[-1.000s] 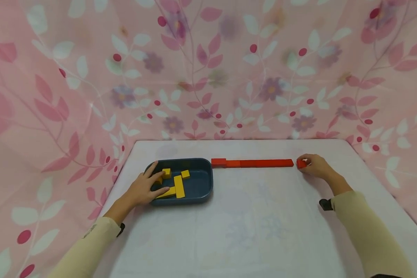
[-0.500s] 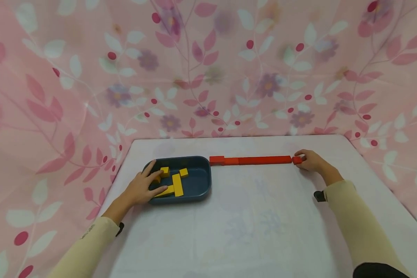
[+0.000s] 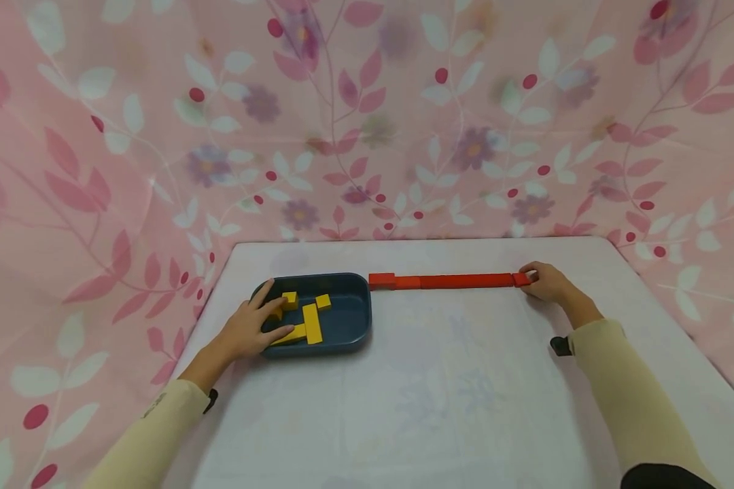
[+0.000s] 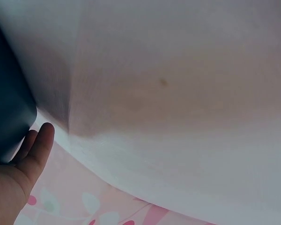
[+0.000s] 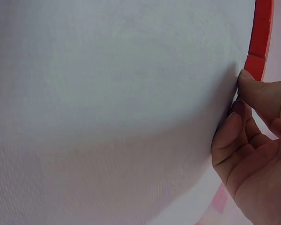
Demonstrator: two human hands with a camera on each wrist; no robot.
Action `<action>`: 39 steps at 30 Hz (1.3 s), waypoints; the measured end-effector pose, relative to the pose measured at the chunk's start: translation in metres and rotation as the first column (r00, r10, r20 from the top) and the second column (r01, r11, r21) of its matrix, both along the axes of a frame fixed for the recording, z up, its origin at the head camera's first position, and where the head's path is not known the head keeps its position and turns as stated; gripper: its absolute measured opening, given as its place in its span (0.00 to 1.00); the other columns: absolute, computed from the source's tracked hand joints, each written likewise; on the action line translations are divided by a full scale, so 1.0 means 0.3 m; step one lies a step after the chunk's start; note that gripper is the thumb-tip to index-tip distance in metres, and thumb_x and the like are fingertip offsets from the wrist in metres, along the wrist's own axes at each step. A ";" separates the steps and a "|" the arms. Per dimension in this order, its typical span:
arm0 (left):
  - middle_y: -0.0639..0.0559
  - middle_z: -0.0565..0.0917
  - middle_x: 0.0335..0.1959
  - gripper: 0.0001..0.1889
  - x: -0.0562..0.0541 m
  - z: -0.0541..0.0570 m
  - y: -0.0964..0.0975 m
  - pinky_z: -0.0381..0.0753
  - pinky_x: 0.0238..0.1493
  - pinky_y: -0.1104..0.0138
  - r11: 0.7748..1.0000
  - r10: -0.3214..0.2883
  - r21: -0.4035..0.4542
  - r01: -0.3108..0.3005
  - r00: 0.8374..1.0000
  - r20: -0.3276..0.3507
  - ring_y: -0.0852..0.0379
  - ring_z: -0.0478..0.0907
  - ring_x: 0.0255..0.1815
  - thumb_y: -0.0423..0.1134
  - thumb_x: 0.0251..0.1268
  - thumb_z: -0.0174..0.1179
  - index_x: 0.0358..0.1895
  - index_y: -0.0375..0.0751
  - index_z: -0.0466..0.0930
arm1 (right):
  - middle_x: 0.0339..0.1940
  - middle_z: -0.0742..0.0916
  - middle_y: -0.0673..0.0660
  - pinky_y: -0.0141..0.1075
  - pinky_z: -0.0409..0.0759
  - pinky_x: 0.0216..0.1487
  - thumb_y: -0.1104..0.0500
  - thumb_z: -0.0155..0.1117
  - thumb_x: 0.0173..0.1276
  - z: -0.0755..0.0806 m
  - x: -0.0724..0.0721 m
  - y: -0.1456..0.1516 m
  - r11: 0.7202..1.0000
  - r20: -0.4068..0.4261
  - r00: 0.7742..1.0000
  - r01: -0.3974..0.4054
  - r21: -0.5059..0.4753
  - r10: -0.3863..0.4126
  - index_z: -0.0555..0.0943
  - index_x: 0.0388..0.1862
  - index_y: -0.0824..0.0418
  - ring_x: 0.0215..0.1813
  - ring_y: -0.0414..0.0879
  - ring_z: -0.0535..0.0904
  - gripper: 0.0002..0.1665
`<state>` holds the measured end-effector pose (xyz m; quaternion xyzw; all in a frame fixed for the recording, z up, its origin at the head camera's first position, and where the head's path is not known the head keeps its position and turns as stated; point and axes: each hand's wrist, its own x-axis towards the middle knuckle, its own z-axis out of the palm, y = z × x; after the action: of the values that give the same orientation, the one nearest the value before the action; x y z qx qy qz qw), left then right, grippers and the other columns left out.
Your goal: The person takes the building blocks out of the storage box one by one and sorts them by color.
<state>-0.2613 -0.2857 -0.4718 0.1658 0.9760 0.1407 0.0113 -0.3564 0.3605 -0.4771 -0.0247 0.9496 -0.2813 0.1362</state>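
My right hand (image 3: pixel 546 282) pinches a small red block (image 3: pixel 520 279) at the right end of a row of red blocks (image 3: pixel 465 280); the block meets the row's end. In the right wrist view, thumb and fingertips close on the red block (image 5: pixel 255 66), the other fingers curled beneath. My left hand (image 3: pixel 245 329) rests, fingers spread, over the left rim of a dark blue tray (image 3: pixel 348 351). Inside lie several yellow blocks (image 3: pixel 312 324), some partly hidden under the hand. The left wrist view shows two of its fingers (image 4: pixel 40 150) straight along the tray's outer side (image 4: pixel 9 103).
The row's left end, a thicker red block (image 3: pixel 382 280), sits against the tray's right side. A white cloth (image 3: pixel 416 407) covers the table, and a pink floral curtain (image 3: pixel 367 136) rises behind its back edge.
My right hand has moved left with the small red block, closing the gap to the row's end. The left hand keeps its place on the tray; the head view has shifted slightly.
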 end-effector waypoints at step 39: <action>0.46 0.43 0.83 0.54 -0.007 0.003 -0.004 0.62 0.67 0.31 0.999 0.011 0.034 -0.012 0.999 0.053 0.24 0.61 0.70 0.75 0.53 0.59 0.80 0.52 0.50 | 0.73 0.53 0.82 0.74 0.60 0.65 0.42 0.64 0.68 0.129 0.062 -0.027 0.999 -0.138 0.990 -0.014 0.032 0.018 0.42 0.78 0.71 0.70 0.79 0.55 0.59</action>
<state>-0.2633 -0.2869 -0.4707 0.1565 0.9737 0.1620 0.0335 -0.3379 0.3523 -0.4383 -0.0498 0.9608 -0.2630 0.0725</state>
